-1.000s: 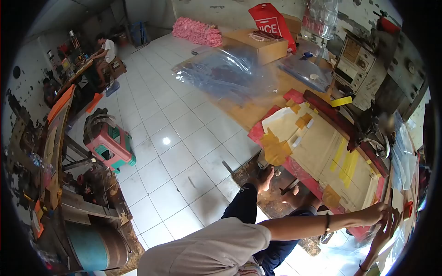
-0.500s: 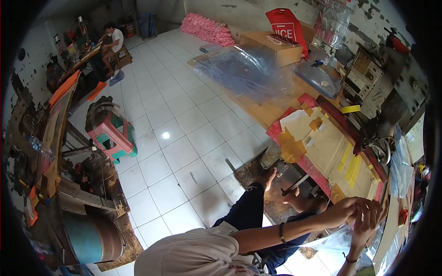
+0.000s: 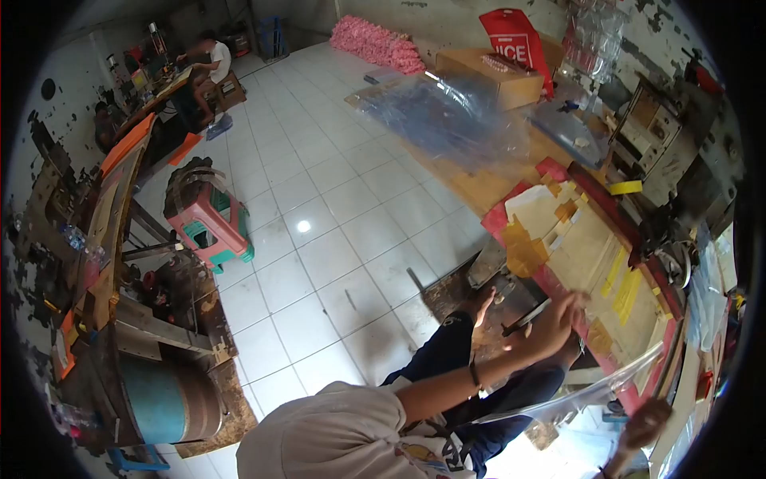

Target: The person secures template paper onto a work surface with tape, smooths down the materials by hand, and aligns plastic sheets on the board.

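The thing I'm keying on from my end of the feed is how the clear plastic sheet (image 3: 578, 399) lies relative to my two hands. It's between 5 and 6 o'clock from the fingers of my left hand (image 3: 558, 315) and roughly 10 o'clock from those of my right hand (image 3: 646, 423), so basically between the two. Long axis slants from 8 up to 2, low end over the dark trousers (image 3: 431, 355), high end by the red-edged desk (image 3: 547, 281). My right looks like the nearer hand to me, just beside the sheet, with the left off on the 12 o'clock side

Fingers: no luck, sorry. Both hands are smeared, so I can't tell if either set is wide, narrow or pinching some of that plastic, or even touching it

Containers then. Cardboard box (image 3: 487, 78) up around 1 o'clock on the brown desk (image 3: 455, 182), can't see inside it. Red bag (image 3: 519, 48) with white lettering right behind it, no idea what's in there. Loose pile of clear plastic (image 3: 447, 120) on the same desk, at the box's 8 o'clock. Then a teal-and-brown drum (image 3: 159, 399) way over at 8 o'clock, contents hidden from me too
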Demonstrator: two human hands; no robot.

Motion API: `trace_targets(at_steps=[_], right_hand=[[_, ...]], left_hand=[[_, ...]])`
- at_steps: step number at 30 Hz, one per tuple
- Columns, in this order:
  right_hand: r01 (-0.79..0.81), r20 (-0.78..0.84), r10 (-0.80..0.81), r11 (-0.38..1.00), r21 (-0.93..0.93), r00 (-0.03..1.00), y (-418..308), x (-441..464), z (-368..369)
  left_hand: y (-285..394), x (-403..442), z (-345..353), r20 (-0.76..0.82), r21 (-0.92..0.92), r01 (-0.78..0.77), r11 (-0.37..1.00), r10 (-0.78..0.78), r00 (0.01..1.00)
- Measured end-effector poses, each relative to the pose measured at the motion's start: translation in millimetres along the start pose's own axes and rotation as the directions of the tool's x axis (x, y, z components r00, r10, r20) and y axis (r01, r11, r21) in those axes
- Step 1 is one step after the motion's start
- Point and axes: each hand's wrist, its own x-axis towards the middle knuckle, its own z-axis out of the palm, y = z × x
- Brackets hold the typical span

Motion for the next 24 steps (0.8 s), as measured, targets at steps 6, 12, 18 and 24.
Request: trace_targets(at_steps=[6, 12, 18, 24], right_hand=[[-0.467, -0.388, 0.371, 0.864, -0.187, 0.844, 52, -73, -65], [-0.785, -0.682, 0.506, 0.597, -0.165, 0.528, 74, -216, -95], [-0.952, -0.933, 0.330, 0.213, 0.219, -0.141, 23, -451, -108], [-0.789, -0.817, 0.141, 0.214, 0.577, -0.559, -68, -732, 20]], left_hand=[[29, 36, -19, 0.128, 0.142, -0.131, 0.981, 0.113, 0.985], [101, 19, 19, 0.506, -0.027, -0.095, 0.995, 0.096, 0.857], [109, 14, 163, 0.682, -0.279, -0.437, 0.855, 0.497, 0.537], [106, 59, 321, 0.581, -0.402, -0.452, 0.796, 0.604, 0.546]])
